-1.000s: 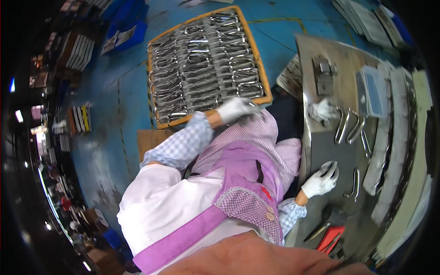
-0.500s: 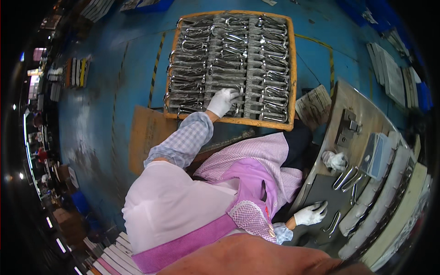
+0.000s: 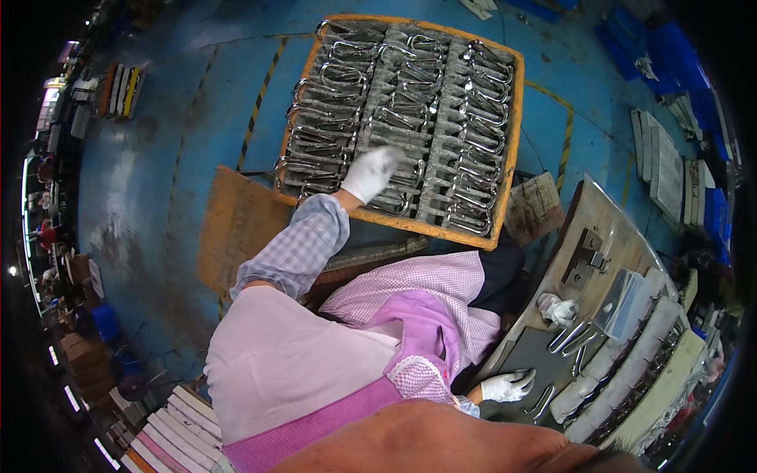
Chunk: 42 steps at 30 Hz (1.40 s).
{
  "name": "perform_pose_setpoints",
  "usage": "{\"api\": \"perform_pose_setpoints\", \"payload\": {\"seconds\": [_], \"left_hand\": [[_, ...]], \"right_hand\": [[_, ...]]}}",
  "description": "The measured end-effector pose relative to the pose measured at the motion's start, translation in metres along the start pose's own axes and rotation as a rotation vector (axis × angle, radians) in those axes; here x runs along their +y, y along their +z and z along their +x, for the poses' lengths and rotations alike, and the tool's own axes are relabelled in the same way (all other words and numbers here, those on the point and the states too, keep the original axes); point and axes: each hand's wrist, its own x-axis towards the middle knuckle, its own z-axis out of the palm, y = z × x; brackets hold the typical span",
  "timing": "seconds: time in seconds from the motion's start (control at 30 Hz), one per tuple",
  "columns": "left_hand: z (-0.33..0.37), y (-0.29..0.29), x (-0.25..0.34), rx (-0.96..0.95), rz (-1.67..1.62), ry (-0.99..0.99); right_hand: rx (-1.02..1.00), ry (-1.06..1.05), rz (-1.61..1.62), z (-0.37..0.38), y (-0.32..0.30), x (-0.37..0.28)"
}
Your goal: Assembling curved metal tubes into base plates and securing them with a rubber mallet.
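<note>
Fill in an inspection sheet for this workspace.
Surface: bench bears a dark mat.
Job's things: bent metal pieces in rows in a yellow-rimmed tray; others loose on the bench.
Clutter: crumpled white cloth or glove, clear plastic box.
Grips: left grip, white-gloved, over the tray, blurred, contents unclear; right grip, white-gloved, at the bench, nothing seen in it.
Cables: nothing seen for certain.
Surroundings: blue floor, striped tape, blue bins.

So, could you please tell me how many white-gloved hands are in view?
2: the left hand over the orange-rimmed tray, and the right hand by the dark mat. Others could be hidden.
</note>
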Motion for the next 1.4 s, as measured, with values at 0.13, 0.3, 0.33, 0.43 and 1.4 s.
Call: {"api": "perform_pose_setpoints", "payload": {"seconds": [0.13, 0.3, 0.33, 0.43, 1.4], "left_hand": [[0.062, -0.014, 0.008, 0.44, 0.292, -0.207], [0.092, -0.015, 0.005, 0.501, 0.297, -0.379], [0.093, -0.016, -0.009, 0.461, 0.269, -0.391], [0.095, -0.02, -0.008, 0.511, 0.173, -0.306], [0.19, 0.001, -0.072, -0.078, -0.577, -0.481]], "right_hand": [[0.024, -0.052, 0.018, -0.001, 0.0, -0.002], [0.055, -0.096, 0.042, -0.003, 0.001, 0.003], [0.058, -0.108, 0.049, -0.003, 0.003, 0.007], [0.069, -0.109, 0.053, -0.004, 0.004, 0.006], [0.042, -0.053, -0.026, 0.001, -0.004, -0.011]]}}
